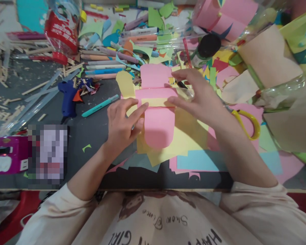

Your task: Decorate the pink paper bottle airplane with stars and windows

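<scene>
A pink paper cut-out (pixel 158 126) with a rounded lower end lies on yellow paper sheets (pixel 186 139) in front of me. Across it runs a narrow yellow paper strip (pixel 156 102). My left hand (pixel 123 120) lies flat with its fingers stretched out, the fingertips pressing the strip's left end. My right hand (pixel 196 97) is spread over the strip's right end, its fingertips touching the strip and the pink paper. A small clear thing sits under its fingers; I cannot make out what it is.
Yellow-handled scissors (pixel 246 122) lie to the right of my wrist. A blue glue gun (pixel 68 97) and a teal marker (pixel 99 106) lie to the left. Several markers (pixel 104 63), paper scraps and wooden sticks (pixel 5 68) crowd the back. A dark jar (pixel 206 47) stands behind.
</scene>
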Available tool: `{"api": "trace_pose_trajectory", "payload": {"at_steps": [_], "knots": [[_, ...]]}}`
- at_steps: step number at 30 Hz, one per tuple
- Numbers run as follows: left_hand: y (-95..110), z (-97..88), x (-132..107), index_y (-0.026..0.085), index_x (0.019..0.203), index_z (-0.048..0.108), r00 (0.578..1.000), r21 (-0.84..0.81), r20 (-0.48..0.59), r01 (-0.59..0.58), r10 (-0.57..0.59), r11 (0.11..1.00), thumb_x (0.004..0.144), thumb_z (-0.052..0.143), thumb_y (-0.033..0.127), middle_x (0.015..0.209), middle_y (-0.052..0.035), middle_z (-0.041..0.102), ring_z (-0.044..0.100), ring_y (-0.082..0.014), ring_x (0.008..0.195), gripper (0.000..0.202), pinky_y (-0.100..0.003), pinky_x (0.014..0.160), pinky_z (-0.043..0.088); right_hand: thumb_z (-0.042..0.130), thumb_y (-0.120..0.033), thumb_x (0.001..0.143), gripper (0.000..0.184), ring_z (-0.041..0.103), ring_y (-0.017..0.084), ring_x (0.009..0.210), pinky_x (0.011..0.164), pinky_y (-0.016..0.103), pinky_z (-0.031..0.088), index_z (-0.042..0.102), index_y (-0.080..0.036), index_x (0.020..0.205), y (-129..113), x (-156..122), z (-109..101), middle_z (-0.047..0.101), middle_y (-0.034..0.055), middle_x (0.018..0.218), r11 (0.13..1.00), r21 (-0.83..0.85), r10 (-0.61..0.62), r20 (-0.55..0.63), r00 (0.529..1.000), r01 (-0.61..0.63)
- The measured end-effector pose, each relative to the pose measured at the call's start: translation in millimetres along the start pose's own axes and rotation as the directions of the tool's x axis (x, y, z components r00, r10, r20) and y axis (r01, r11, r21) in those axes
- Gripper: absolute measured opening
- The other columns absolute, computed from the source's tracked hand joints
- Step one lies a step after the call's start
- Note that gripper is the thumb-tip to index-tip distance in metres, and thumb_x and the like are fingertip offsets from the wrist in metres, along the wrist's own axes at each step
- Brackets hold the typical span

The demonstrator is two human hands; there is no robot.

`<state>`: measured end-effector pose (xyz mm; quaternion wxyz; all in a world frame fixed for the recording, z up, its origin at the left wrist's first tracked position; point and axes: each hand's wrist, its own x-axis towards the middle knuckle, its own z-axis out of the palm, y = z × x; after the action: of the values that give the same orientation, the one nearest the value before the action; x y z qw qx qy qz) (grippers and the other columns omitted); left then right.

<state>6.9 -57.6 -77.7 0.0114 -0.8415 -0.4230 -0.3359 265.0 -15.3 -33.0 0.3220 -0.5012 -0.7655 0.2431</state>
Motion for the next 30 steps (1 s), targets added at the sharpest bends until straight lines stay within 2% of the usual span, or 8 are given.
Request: {"api": "trace_pose_trajectory", "payload": {"at_steps": [3,6,13,18,22,27,30], "knots": [[2,0.1,0,0.032,0.137,0.063,1.0,0.007,0.008,0.004,-0.004,1.0,0.104,0.045,0.031,0.128,-0.0086,0.062,0.057,-0.026,0.12,0.038,-0.043,0.104,0.043,0.074,-0.059,0.082,0.069,0.054,0.038,0.137,0.112,0.063,0.046,0.05,-0.034,0.142,5,-4,13,0.056,0.009,0.148,1.0,0.013,0.026,0.079,0.997,-0.027],[3,0.8,-1,0.033,0.14,0.062,1.0,0.007,0.026,0.004,-0.004,1.0,0.105,0.045,0.035,0.131,-0.0089,0.06,0.055,-0.0273,0.122,0.038,-0.045,0.106,0.04,0.072,-0.06,0.083,0.078,0.052,0.038,0.14,0.115,0.064,0.044,0.041,-0.035,0.149,10,-5,19,0.052,0.0103,0.151,0.999,0.028,0.029,0.093,0.995,-0.032],[6,2.9,-1,0.031,0.138,0.063,1.0,0.062,0.0,-0.008,0.008,0.998,0.107,0.041,0.041,0.128,-0.0114,0.059,0.055,-0.0286,0.12,0.04,-0.045,0.105,0.041,0.069,-0.05,0.086,0.074,0.056,0.036,0.136,0.114,0.062,0.048,0.037,-0.034,0.151,13,-5,19,0.054,0.0107,0.15,0.999,0.002,0.049,0.082,0.995,-0.049],[10,3.8,0,0.034,0.14,0.062,0.999,-0.002,0.003,0.032,-0.032,0.999,0.107,0.037,0.05,0.127,-0.0111,0.059,0.055,-0.0292,0.12,0.045,-0.047,0.107,0.038,0.065,-0.05,0.088,0.069,0.056,0.038,0.135,0.111,0.065,0.048,0.038,-0.032,0.149,2,-6,25,0.055,0.0124,0.148,0.994,-0.066,0.087,0.038,0.995,-0.084],[11,2.7,0,0.034,0.14,0.062,0.998,0.025,0.027,0.054,-0.054,0.998,0.107,0.026,0.057,0.129,-0.0108,0.059,0.054,-0.0283,0.122,0.054,-0.047,0.107,0.039,0.067,-0.052,0.086,0.071,0.058,0.041,0.131,0.109,0.068,0.046,0.038,-0.029,0.148,-6,-6,31,0.057,0.0152,0.145,0.986,-0.119,0.122,0.013,0.992,-0.119],[9,1.6,0,0.029,0.14,0.063,1.0,0.013,-0.009,0.025,-0.025,1.0,0.108,0.03,0.053,0.128,-0.0117,0.059,0.055,-0.0278,0.12,0.052,-0.045,0.106,0.041,0.068,-0.049,0.086,0.069,0.06,0.041,0.129,0.109,0.068,0.046,0.039,-0.03,0.146,-5,-7,31,0.058,0.0144,0.143,0.989,-0.09,0.119,0.004,0.993,-0.118],[9,1.2,0,0.029,0.139,0.064,0.999,0.017,0.017,0.043,-0.043,0.999,0.108,0.031,0.052,0.129,-0.0126,0.059,0.054,-0.0293,0.121,0.051,-0.046,0.106,0.04,0.067,-0.048,0.087,0.067,0.059,0.04,0.13,0.109,0.066,0.046,0.04,-0.031,0.145,-5,-7,30,0.058,0.0132,0.142,0.99,-0.078,0.114,0.001,0.993,-0.114]]}}
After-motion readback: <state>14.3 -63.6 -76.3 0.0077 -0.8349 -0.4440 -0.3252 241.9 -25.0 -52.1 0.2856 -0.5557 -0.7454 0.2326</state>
